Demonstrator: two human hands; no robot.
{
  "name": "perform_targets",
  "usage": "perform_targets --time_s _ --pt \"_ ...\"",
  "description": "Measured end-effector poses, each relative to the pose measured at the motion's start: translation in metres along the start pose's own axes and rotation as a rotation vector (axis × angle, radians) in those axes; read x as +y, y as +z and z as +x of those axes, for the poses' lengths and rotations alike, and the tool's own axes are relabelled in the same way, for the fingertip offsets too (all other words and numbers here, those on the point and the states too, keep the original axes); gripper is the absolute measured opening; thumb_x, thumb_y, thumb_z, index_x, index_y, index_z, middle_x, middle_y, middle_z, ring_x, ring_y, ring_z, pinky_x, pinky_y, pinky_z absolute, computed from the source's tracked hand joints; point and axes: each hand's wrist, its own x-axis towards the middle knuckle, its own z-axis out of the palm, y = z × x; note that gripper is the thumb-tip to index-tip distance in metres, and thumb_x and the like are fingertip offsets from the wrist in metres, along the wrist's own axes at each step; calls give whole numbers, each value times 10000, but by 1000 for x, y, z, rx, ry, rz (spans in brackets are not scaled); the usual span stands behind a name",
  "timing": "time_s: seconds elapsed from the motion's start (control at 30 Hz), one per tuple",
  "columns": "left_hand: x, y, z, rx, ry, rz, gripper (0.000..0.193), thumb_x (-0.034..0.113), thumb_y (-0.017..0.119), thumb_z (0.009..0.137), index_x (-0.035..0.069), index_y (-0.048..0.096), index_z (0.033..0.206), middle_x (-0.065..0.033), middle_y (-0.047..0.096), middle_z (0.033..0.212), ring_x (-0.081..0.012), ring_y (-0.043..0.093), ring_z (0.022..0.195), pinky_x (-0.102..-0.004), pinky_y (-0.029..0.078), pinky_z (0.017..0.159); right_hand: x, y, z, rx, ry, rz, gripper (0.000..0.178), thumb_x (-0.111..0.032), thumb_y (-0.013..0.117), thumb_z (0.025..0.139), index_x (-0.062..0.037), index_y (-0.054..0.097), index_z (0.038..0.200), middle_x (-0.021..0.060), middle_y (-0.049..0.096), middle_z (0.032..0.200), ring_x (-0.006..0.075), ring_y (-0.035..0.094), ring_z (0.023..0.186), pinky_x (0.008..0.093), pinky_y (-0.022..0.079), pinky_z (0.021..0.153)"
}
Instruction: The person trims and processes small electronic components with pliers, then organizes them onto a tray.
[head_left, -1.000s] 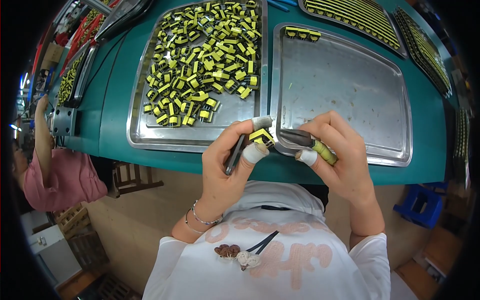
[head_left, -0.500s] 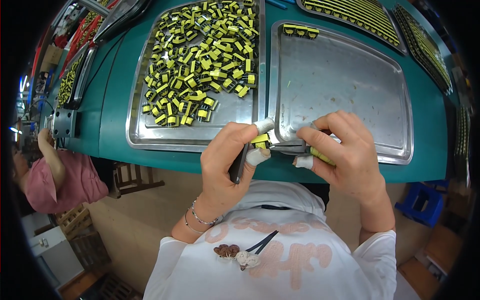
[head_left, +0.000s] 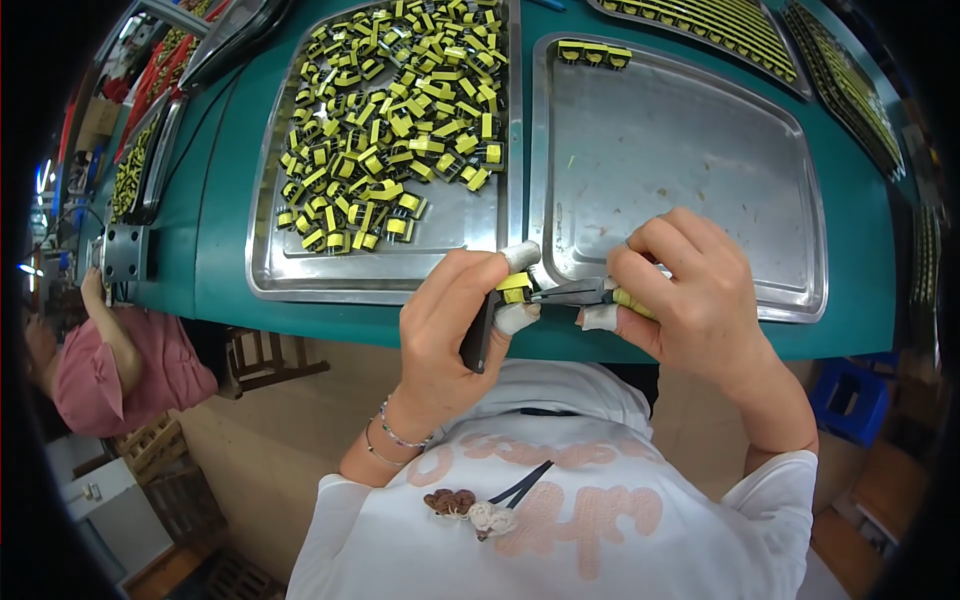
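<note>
Thumb and finger of my left hand, both wrapped in white tape, pinch a small yellow-and-black transformer. A dark flat bar-like tool also lies in that hand, against the palm; its kind is unclear. My right hand grips a pair of pliers with dark jaws and a yellow handle, partly hidden by the fingers. The jaw tips are at the transformer's right side; whether they clamp one of its pins is too small to tell. White tape covers my right thumb as well.
At the left, a steel tray holds many loose transformers. Another steel tray has a short row of transformers at its far left corner. Filled trays stand farther back. A person in pink sits at the left.
My right hand has shifted slightly, its fingers changing position on the pliers, and its elbow has swung outward. The left hand keeps its hold on the transformer. The whole view has moved a little.
</note>
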Motion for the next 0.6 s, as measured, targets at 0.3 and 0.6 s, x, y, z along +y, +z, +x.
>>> perform_targets --time_s 0.3,0.6 --pt "1 1 -4 16 14 106 339 -48 668 725 -45 593 1056 -154 613 895 -263 593 749 -309 478 656 0 7 -6 0 -4 -5 278 -140 681 485 -78 547 720 51 483 709 234 479 629 353 397 531" --pt "-5 -3 -2 -57 119 125 313 -8 698 750 -51 603 1046 -142 615 870 -229 579 717 -276 460 638 4 6 -9 -27 41 42 323 -150 706 467 -78 592 760 48 529 739 237 518 655 351 423 545"
